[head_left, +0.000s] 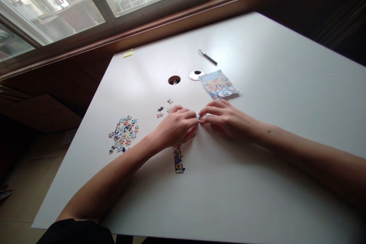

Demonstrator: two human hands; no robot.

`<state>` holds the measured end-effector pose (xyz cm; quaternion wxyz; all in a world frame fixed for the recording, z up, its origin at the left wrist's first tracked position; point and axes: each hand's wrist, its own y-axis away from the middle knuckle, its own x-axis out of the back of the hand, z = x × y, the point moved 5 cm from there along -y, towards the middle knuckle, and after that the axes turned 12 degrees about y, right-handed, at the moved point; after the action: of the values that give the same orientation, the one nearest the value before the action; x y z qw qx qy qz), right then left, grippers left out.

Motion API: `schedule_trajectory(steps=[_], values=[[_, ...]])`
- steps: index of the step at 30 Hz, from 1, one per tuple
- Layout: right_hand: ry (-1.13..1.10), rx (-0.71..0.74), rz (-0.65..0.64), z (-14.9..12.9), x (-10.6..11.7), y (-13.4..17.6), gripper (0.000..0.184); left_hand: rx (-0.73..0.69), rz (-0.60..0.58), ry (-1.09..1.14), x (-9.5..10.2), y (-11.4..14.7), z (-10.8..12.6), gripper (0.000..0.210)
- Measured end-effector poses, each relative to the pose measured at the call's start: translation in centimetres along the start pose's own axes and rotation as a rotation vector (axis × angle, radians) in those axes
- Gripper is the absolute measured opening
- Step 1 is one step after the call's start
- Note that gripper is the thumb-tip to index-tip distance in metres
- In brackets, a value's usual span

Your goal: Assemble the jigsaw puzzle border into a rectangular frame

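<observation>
Near the middle of the table, my left hand and my right hand meet with fingertips almost touching. Between them shows a small bluish puzzle piece, pinched by the fingers of my right hand. My left fingers are closed at its other side; whatever they grip is mostly hidden. A joined strip of puzzle pieces runs out from under my left hand toward me, its upper part covered. Several loose puzzle pieces lie just beyond and left of that hand.
A pile of puzzle pieces lies on the left of the white table. Beyond my right hand is a printed picture sheet, overlapping a round cover. A cable hole, a pen and yellow tape are farther back.
</observation>
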<state>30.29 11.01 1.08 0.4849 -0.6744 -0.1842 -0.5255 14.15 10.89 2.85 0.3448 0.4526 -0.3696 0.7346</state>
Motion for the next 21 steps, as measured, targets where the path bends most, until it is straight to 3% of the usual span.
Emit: schedule_trajectory(steps=[9,17,21], values=[[-0.119,-0.019,0.082,0.58,-0.16,0.41,0.030,-0.002,-0.024,0.099,0.41,0.51,-0.64,0.017],[-0.032,0.010,0.032,0.04,0.17,0.10,0.029,-0.014,-0.003,0.038,0.04,0.39,-0.22,0.020],[-0.017,-0.086,0.133,0.73,0.28,0.38,0.029,0.012,0.048,0.068,-0.10,0.12,-0.29,0.016]])
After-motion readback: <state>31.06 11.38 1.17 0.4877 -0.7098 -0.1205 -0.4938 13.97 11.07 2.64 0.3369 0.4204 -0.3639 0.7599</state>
